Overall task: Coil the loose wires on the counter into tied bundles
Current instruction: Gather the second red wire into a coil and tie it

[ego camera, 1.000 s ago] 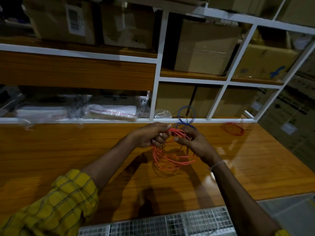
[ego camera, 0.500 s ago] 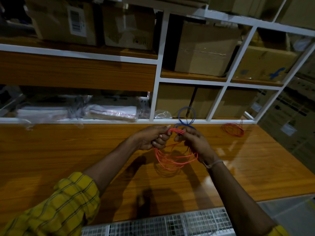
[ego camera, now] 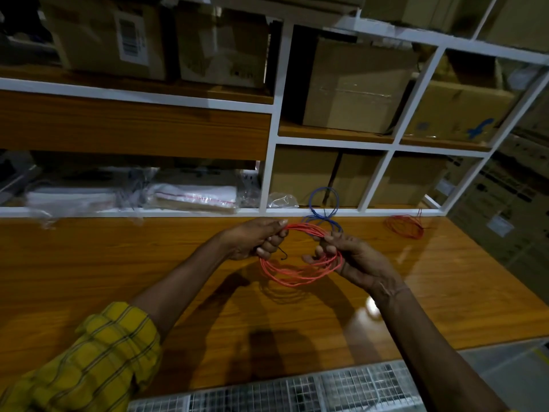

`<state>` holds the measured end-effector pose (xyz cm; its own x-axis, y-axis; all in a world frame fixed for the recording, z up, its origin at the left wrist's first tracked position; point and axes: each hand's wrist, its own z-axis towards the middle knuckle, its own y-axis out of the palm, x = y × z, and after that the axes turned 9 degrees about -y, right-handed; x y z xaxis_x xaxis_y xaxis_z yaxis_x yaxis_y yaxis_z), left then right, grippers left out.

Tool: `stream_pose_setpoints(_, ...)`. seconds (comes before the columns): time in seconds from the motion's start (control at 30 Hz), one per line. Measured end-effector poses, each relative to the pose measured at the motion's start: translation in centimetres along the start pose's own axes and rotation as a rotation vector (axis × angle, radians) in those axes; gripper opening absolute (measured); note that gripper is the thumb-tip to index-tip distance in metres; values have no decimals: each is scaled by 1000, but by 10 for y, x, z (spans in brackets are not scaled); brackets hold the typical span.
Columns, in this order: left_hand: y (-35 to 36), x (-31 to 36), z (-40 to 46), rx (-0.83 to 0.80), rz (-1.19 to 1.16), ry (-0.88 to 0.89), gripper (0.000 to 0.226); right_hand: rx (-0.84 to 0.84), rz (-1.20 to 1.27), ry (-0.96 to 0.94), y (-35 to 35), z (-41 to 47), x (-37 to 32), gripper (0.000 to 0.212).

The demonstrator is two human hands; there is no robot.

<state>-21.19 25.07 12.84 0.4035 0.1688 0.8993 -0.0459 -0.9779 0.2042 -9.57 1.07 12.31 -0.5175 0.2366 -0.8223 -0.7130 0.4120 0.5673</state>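
Red wire coil (ego camera: 297, 276): held above the wooden counter (ego camera: 89, 263), stretched between your two hands.
Left hand (ego camera: 255, 239): your fingers curl round the coil's left side.
Right hand (ego camera: 353, 257): you pinch its right side.
Blue wire bundle (ego camera: 323, 209): just behind, by the shelf edge.
Second red bundle (ego camera: 405, 226): well off right.

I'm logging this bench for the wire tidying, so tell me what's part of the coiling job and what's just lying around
Job: orange wire coil, gripped by left hand and right hand; blue wire bundle; red wire bundle.
Lying about: cardboard boxes, plastic bags, wire mesh.
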Motion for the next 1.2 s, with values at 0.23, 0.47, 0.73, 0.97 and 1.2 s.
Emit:
stream_pose_setpoints(0.23, 2, 3, -9, -38, -21, 8, 28, 103, 37, 28, 14, 2, 1, 24)
stream_pose_setpoints(0.47, 7, -2, 2, 75, 76, 96, 25, 52, -212, -7, 4, 4, 2, 47)
stream_pose_setpoints(0.73, 5, -14, 29, 277, 178, 193, 25, 142, -343, 43, -8, 26, 13, 40)
stream_pose_setpoints(0.97, 0, -26, 62, 286, 76, 124, 22, 265, -707, -112, -43, 53, 24, 32)
stream_pose_setpoints(1.2, 5, -24, 85, 707, 512, 203, 32, 169, -450, -65, -78, 78, 27, 26)
